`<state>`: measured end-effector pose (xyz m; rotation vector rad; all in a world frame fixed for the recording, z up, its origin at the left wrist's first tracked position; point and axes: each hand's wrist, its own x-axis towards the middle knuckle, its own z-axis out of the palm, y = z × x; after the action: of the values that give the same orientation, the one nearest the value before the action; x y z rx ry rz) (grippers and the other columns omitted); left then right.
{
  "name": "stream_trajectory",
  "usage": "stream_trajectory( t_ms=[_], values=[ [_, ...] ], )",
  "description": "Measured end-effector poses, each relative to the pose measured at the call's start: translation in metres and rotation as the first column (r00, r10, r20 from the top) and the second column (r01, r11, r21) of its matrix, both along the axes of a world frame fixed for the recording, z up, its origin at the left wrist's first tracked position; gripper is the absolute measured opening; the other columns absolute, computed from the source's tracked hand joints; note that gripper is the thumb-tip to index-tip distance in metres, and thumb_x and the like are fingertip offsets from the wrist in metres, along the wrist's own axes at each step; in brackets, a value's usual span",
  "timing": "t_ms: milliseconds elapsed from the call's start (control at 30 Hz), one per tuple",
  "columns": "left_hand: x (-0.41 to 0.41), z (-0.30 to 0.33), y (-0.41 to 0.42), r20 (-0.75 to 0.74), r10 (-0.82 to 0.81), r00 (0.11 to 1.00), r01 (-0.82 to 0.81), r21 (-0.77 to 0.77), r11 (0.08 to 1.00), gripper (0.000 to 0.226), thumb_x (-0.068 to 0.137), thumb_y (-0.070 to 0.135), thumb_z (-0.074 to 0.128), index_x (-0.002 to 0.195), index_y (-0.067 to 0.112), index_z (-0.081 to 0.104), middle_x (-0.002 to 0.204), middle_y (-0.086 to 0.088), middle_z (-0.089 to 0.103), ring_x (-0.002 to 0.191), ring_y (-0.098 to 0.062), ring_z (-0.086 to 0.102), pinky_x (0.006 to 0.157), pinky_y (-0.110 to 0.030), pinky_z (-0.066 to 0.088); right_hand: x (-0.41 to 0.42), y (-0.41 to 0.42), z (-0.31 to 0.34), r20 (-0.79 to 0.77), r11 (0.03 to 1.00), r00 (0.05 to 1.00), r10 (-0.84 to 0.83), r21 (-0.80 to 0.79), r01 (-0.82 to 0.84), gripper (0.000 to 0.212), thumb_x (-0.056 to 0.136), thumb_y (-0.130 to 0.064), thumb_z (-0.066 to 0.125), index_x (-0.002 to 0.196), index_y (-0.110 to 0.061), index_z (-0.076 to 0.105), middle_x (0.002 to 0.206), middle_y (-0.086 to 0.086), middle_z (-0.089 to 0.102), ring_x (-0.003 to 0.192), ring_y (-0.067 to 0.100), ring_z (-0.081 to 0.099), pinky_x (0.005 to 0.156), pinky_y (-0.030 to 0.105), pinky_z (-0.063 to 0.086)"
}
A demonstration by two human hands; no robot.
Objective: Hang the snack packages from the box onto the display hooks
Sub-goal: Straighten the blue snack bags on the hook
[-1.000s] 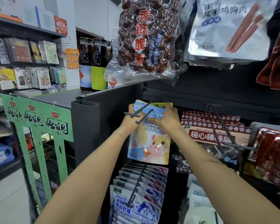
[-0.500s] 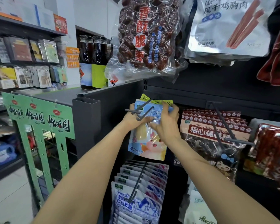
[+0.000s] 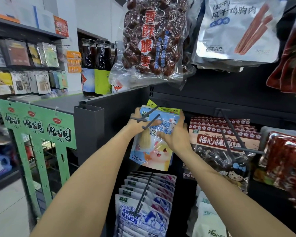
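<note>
A light-blue snack package (image 3: 152,151) with a cartoon animal hangs at the grey double-prong display hook (image 3: 148,121), in front of a yellow-green pack (image 3: 167,109). My left hand (image 3: 138,123) grips the package's upper left corner behind the hook's front bar. My right hand (image 3: 173,134) lies over the package's upper right part, fingers wrapped round its top edge. The prongs cross in front of the package top; whether they pass through its hole is hidden. The box is not in view.
A bag of red dates (image 3: 150,41) and a silver chicken-strip pouch (image 3: 237,29) hang overhead. Plum lollipop packs (image 3: 224,139) hang right on another hook (image 3: 229,130). Milk-candy packs (image 3: 143,211) fill the hook below. A green cardboard stand (image 3: 38,127) is left.
The package has slid a little back along the hook. My right hand moved from its top corner down onto its front, and my left hand stayed at the upper left.
</note>
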<state>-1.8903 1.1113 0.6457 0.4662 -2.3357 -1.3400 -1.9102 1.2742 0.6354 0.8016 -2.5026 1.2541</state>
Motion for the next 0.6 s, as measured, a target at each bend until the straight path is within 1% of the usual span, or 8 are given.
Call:
stream_trajectory(
  t_ms=[100,167,200,267,367,467,533,600],
  values=[
    [-0.004,0.002,0.003,-0.068,0.115,0.991,-0.114,0.012,0.993,0.073,0.076,0.039,0.075,0.132,0.017,0.032,0.13,-0.005,0.047,0.104,-0.014,0.051,0.078,-0.025,0.048,-0.002,0.002,-0.004,0.037,1.0,0.999,0.001,-0.022,0.0,0.095,0.078,-0.022,0.076,0.146,-0.008,0.011,0.131,0.018,0.048,0.119,0.033,0.049,0.092,0.035,0.043],
    [-0.001,-0.001,0.012,-0.159,0.232,0.96,-0.256,-0.15,0.955,0.085,0.072,0.039,0.077,0.137,0.015,0.028,0.137,-0.008,0.041,0.12,-0.022,0.043,0.094,-0.039,0.045,-0.002,0.004,-0.002,0.081,1.0,0.997,0.003,0.009,-0.004,0.078,0.081,-0.02,0.072,0.138,-0.003,0.022,0.126,0.018,0.051,0.114,0.033,0.052,0.078,0.026,0.04],
    [0.002,-0.004,0.021,-0.248,0.255,0.934,-0.307,-0.199,0.931,0.09,0.071,0.038,0.078,0.14,0.014,0.026,0.139,-0.009,0.038,0.127,-0.025,0.038,0.101,-0.044,0.04,-0.002,0.005,0.001,0.087,1.0,0.996,0.001,0.021,-0.003,0.068,0.083,-0.018,0.069,0.133,-0.001,0.027,0.124,0.018,0.052,0.111,0.033,0.053,0.071,0.024,0.035],
    [0.007,-0.008,0.042,-0.322,0.271,0.907,-0.362,-0.268,0.892,0.091,0.074,0.036,0.072,0.146,0.015,0.02,0.148,-0.008,0.029,0.138,-0.026,0.026,0.111,-0.05,0.027,-0.002,0.007,0.007,0.068,0.999,0.997,-0.021,0.042,0.018,0.052,0.086,-0.018,0.063,0.125,0.001,0.035,0.12,0.017,0.051,0.109,0.032,0.052,0.063,0.022,0.026],
    [0.014,-0.016,0.059,-0.175,0.255,0.951,-0.306,-0.415,0.857,0.102,0.08,0.051,0.06,0.151,0.017,-0.005,0.158,-0.006,-0.009,0.146,-0.024,-0.009,0.116,-0.056,0.002,-0.004,0.01,0.015,0.055,0.997,0.998,-0.033,0.07,0.029,0.051,0.085,-0.017,0.062,0.126,0.002,0.038,0.126,0.016,0.044,0.113,0.031,0.048,0.072,0.025,0.03],
    [0.017,-0.024,0.054,-0.079,0.137,0.987,-0.158,-0.49,0.858,0.128,0.063,0.071,0.064,0.148,0.02,-0.016,0.154,-0.006,-0.028,0.142,-0.025,-0.025,0.114,-0.06,0.004,-0.007,0.013,0.021,0.097,0.997,0.995,-0.018,0.081,0.011,0.049,0.084,-0.013,0.059,0.127,0.0,0.039,0.13,0.015,0.04,0.114,0.033,0.048,0.082,0.032,0.038],
    [0.02,-0.025,0.054,-0.029,0.101,0.994,-0.1,-0.548,0.831,0.133,0.058,0.071,0.07,0.147,0.027,-0.019,0.15,-0.004,-0.036,0.139,-0.027,-0.032,0.112,-0.064,0.006,-0.008,0.013,0.023,0.107,0.994,0.994,-0.012,0.113,0.0,0.048,0.084,-0.017,0.059,0.125,-0.001,0.04,0.132,0.014,0.037,0.111,0.034,0.05,0.088,0.039,0.043],
    [0.021,-0.019,0.053,0.031,0.137,0.99,-0.087,-0.627,0.774,0.13,0.062,0.066,0.072,0.147,0.029,-0.019,0.149,-0.007,-0.038,0.138,-0.032,-0.033,0.109,-0.069,0.004,-0.012,0.012,0.024,0.12,0.987,0.993,-0.006,0.16,-0.014,0.047,0.085,-0.022,0.059,0.124,-0.001,0.042,0.133,0.013,0.035,0.11,0.033,0.05,0.091,0.041,0.044]
  ],
)
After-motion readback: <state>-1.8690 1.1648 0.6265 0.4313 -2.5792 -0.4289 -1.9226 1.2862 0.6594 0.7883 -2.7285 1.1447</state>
